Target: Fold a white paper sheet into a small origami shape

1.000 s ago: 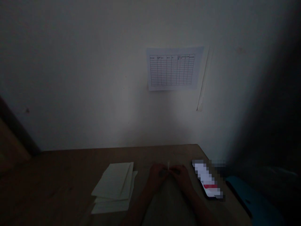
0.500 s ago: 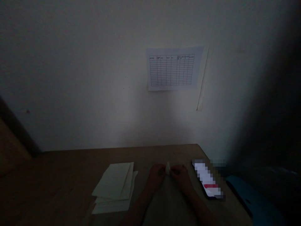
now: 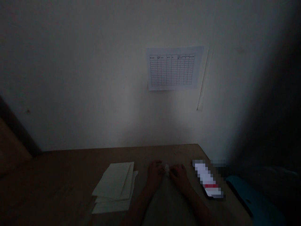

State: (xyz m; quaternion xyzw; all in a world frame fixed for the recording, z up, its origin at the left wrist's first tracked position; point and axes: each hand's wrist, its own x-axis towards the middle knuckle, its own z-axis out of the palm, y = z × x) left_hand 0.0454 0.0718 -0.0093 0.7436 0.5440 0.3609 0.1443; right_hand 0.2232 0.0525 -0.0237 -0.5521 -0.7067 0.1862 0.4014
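Note:
Between my two hands is a small piece of folded white paper (image 3: 166, 169), upright and pale against the dim table. My left hand (image 3: 155, 171) has its fingers closed at the paper's left side, its index finger lifted a little above. On the other side, my right hand (image 3: 178, 174) pinches the paper's right edge with thumb and fingers. Shadow hides the exact folds. A stack of loose paper sheets (image 3: 114, 182) lies on the table to the left of my left forearm.
A lit phone (image 3: 207, 180) with a blurred screen lies right of my right hand, by the brown table's (image 3: 77, 163) edge. A printed chart (image 3: 174, 69) hangs on the wall behind. Beyond the right edge stands a blue chair (image 3: 256, 201).
The folded paper has turned slightly and sits a little lower and further left. My left fingers have shifted, with the index finger now raised. The stack and phone stay put.

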